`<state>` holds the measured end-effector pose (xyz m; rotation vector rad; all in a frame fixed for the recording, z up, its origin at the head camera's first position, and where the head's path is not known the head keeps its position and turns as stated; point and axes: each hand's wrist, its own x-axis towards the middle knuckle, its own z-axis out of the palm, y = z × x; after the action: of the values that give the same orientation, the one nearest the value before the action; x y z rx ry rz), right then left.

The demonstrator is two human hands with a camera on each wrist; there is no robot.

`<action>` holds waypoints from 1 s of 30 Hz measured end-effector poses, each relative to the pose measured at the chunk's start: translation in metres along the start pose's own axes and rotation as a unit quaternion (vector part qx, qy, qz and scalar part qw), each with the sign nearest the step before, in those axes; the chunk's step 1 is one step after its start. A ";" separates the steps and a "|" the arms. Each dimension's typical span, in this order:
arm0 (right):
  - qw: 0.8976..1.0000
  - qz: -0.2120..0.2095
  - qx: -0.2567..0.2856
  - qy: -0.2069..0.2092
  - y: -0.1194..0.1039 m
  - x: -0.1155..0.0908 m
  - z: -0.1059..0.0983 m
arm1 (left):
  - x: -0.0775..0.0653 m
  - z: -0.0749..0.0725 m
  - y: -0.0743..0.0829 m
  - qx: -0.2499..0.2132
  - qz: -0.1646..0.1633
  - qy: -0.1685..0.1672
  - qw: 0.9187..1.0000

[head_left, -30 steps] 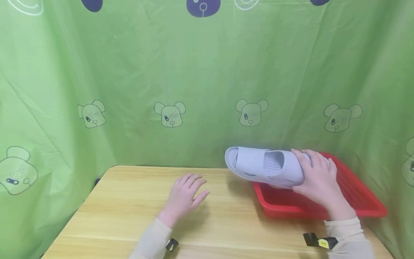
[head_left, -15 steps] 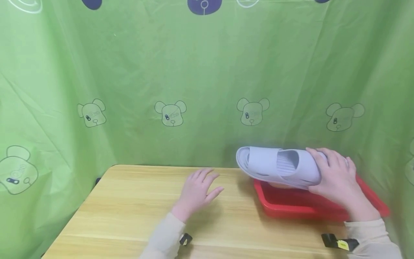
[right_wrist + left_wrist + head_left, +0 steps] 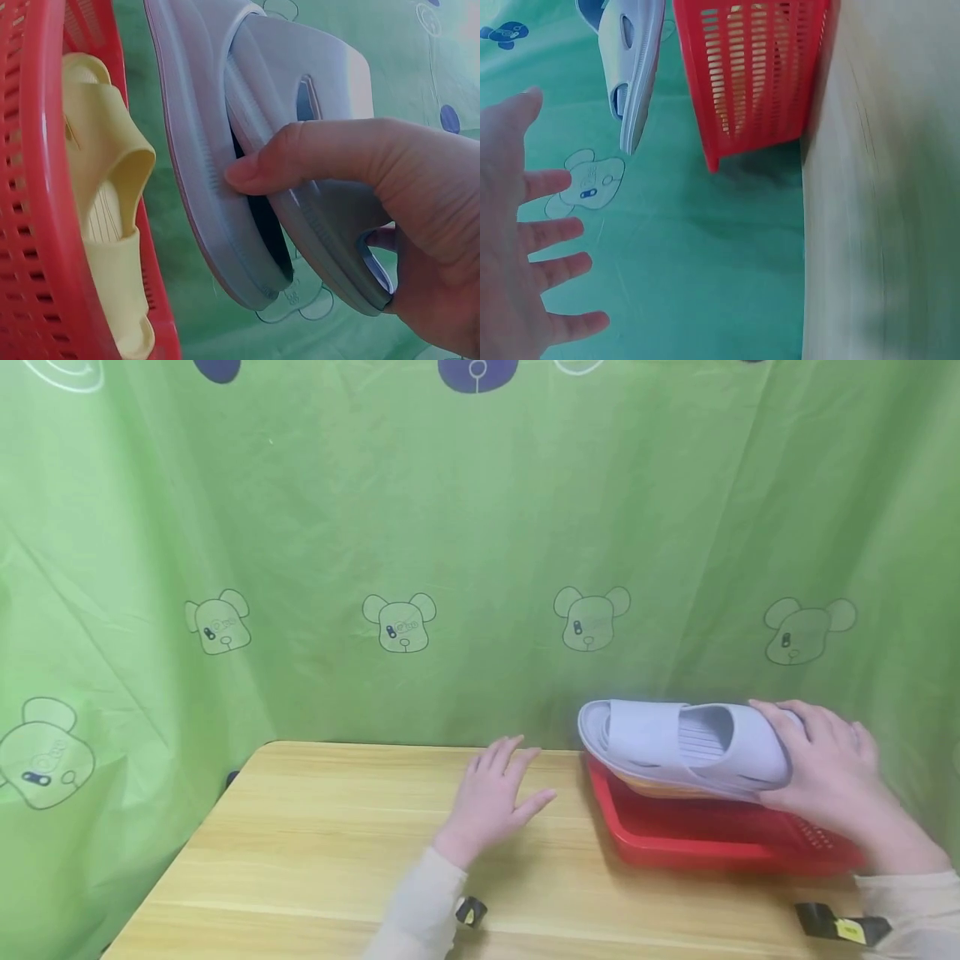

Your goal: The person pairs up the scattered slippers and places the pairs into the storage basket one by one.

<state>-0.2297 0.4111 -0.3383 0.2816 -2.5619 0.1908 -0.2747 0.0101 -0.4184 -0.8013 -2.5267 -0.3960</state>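
Note:
My right hand (image 3: 832, 768) grips a pair of pale lavender slippers (image 3: 645, 735) by one end, above a red plastic basket (image 3: 675, 852). The right wrist view shows the two lavender slippers (image 3: 202, 165) pressed together, one overlapping the other, with my thumb across their soles. Inside the basket lies yellow footwear (image 3: 112, 165), partly hidden by the basket wall; in the head view only a sliver of yellow (image 3: 652, 789) shows beneath the lavender pair. My left hand (image 3: 491, 802) hovers left of the basket with fingers spread, touching nothing.
A wooden table (image 3: 300, 835) carries the basket at its right side. Behind hangs a green curtain (image 3: 480, 527) printed with bear heads. Black straps with a yellow label (image 3: 847, 930) sit at the wrists.
My right hand has carried the lavender slippers to the right, farther over the basket. The left hand has also drifted right and slightly toward the back.

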 end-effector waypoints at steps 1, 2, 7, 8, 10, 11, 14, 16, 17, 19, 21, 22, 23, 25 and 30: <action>1.000 -0.001 -0.001 -0.001 0.002 0.000 -0.001 | 0.001 0.001 0.003 0.000 -0.005 -0.009 1.000; 1.000 -0.003 -0.002 -0.002 0.004 0.000 -0.003 | 0.001 0.003 0.006 -0.002 -0.011 -0.019 1.000; 1.000 -0.007 -0.010 -0.009 0.013 -0.001 -0.008 | 0.004 0.011 0.021 -0.010 -0.032 -0.079 0.996; 1.000 -0.008 -0.012 -0.011 0.014 -0.002 -0.009 | 0.005 0.013 0.024 -0.011 -0.034 -0.090 0.995; 1.000 -0.009 -0.016 -0.014 0.016 -0.002 -0.011 | 0.007 0.015 0.029 -0.013 -0.036 -0.109 0.993; 1.000 -0.009 -0.017 -0.016 0.017 -0.002 -0.012 | 0.008 0.017 0.032 -0.013 -0.036 -0.116 0.992; 1.000 -0.011 -0.022 -0.019 0.019 -0.002 -0.014 | 0.012 0.022 0.037 -0.017 -0.033 -0.132 0.991; 0.999 -0.013 -0.025 -0.020 0.020 -0.003 -0.016 | 0.015 0.026 0.040 -0.019 -0.030 -0.138 0.990; 0.999 -0.014 -0.025 -0.019 0.021 -0.003 -0.017 | 0.016 0.029 0.041 -0.019 -0.029 -0.140 0.989; 0.999 -0.015 -0.027 -0.019 0.021 -0.004 -0.019 | 0.019 0.034 0.043 -0.018 -0.027 -0.146 0.989; 0.999 -0.016 -0.027 -0.021 0.022 -0.004 -0.020 | 0.021 0.039 0.044 -0.015 -0.025 -0.149 0.988; 0.999 -0.016 -0.026 -0.022 0.022 -0.005 -0.020 | 0.023 0.042 0.045 -0.013 -0.025 -0.152 0.988; 0.999 -0.016 -0.026 -0.024 0.023 -0.005 -0.021 | 0.024 0.044 0.045 -0.009 -0.024 -0.155 0.988; 0.999 -0.017 -0.030 -0.027 0.023 -0.006 -0.021 | 0.027 0.047 0.045 -0.004 -0.021 -0.159 0.987; 0.999 -0.012 -0.040 -0.031 0.028 -0.009 -0.022 | 0.036 0.056 0.045 0.003 -0.020 -0.176 0.984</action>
<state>-0.2172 0.4437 -0.3268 0.2914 -2.6191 0.0714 -0.2926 0.0852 -0.4420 -0.8855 -2.8723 -0.2797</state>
